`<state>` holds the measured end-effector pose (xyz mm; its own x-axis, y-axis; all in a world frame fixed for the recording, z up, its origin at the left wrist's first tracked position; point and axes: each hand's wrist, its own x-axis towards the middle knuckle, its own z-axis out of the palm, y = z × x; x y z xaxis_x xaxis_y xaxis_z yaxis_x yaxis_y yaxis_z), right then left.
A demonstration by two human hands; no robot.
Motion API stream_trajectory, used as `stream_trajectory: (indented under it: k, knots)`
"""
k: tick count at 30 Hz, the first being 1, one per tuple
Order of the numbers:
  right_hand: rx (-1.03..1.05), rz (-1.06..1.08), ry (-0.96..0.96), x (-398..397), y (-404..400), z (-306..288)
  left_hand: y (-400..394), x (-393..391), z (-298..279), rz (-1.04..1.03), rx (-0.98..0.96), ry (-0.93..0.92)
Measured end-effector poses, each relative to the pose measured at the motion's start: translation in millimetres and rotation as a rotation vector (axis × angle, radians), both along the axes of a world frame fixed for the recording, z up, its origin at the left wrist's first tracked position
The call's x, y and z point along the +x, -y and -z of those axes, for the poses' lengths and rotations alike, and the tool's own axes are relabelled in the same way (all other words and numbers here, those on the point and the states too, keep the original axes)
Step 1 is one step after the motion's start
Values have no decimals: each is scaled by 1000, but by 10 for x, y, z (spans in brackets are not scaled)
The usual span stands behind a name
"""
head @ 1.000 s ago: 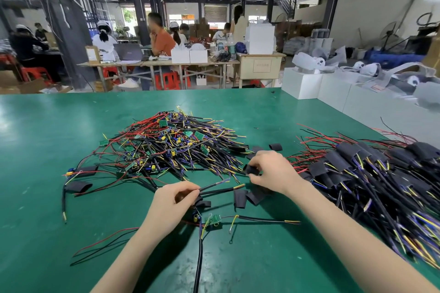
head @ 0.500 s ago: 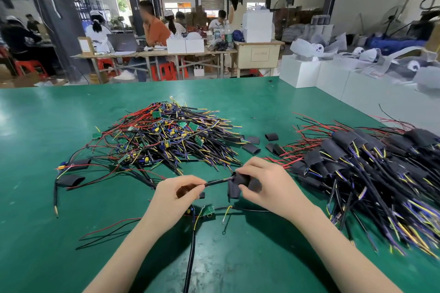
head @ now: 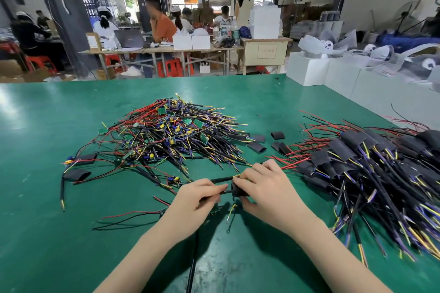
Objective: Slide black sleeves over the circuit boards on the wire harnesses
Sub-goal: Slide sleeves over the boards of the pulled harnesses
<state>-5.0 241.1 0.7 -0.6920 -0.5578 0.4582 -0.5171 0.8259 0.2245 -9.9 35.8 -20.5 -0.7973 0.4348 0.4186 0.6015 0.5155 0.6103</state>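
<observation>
Fingers pinch black sleeve; no legible writing.

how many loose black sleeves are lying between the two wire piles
4, as far as I can tell: one beside the left pile, one just behind it, one farther right, one by the right pile, possibly two overlapping. Others may hide under the wires.

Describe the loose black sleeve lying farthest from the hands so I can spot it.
On the green table, look in the gap between the bare wire pile and the sleeved pile. Of the loose sleeves there, the farthest sleeve lies alone, touching none.
</observation>
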Motion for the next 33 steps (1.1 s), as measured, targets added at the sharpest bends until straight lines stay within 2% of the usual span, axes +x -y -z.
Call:
stream_trajectory:
  k: [3,7,10,12,15,16,21,26,29,33]
  knots:
    - [-7,11,-29,6,17,-9,-6,2,25,17,-42,-34]
    - [-95,-32,64,37,65,31,-14,27,-34,-2,-75,-82]
    - [-199,-32,156,51,55,55,201,-20,-238,-131,-86,-140]
    - [-222,3,190,53,30,71,524,-69,-370,-208,-165,-24]
    - [-233,21,208,17,1,119,912,-85,-402,-208,-459,308]
    - [-245,18,227,3,-5,125,943,-85,-372,-180,-514,362]
    - [-338,-59,234,2,2,127,802,-132,-265,-110,-339,337]
    - [-451,-134,211,26,22,125,604,-84,-249,-61,-111,101]
    - [-538,-186,176,51,65,109,439,-39,-254,-26,-55,-34]
    - [-640,-243,191,77,115,106,311,13,-234,-8,-50,-126]
